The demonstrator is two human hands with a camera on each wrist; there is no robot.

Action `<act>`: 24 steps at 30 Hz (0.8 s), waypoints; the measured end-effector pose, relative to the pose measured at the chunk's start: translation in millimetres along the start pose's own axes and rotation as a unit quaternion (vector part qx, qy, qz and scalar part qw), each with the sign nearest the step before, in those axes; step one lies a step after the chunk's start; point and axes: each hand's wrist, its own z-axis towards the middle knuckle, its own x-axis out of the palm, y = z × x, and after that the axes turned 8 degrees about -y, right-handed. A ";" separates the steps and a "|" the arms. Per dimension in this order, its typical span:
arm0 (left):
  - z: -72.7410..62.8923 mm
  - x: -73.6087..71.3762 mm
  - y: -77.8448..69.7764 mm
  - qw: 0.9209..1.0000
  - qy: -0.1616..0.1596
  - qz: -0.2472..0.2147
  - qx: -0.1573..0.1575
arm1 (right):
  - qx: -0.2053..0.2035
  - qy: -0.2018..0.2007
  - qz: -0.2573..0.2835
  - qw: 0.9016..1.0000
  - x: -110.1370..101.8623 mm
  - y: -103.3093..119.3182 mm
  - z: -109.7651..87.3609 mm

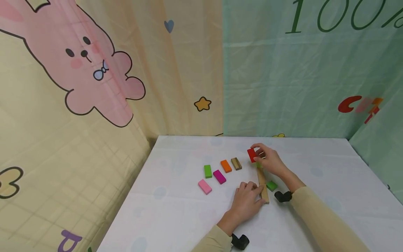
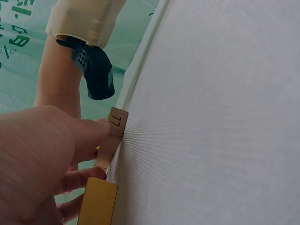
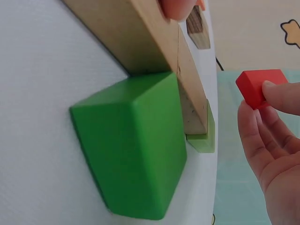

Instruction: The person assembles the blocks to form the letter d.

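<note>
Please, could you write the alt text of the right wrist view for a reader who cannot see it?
The right hand pinches a red block. In the foreground, a green block lies beside a row of wooden blocks; a left fingertip touches the row, and a light green block sits at its far end.

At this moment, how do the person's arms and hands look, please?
The left sleeve and right sleeve are beige. Near them sit a dark left-wrist device and a dark right-wrist device, the latter with small dots. The left hand and right hand are ungloved.
</note>
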 end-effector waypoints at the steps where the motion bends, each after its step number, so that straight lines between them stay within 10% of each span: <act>1: 0.1 0.4 -0.1 1.000 -0.001 0.000 0.000 | 0.001 -0.003 0.000 1.000 -0.4 -0.5 0.5; 24: -0.1 3.3 2.8 1.000 -0.016 0.001 0.012 | 0.074 -0.079 0.052 0.993 -3.2 -35.3 17.6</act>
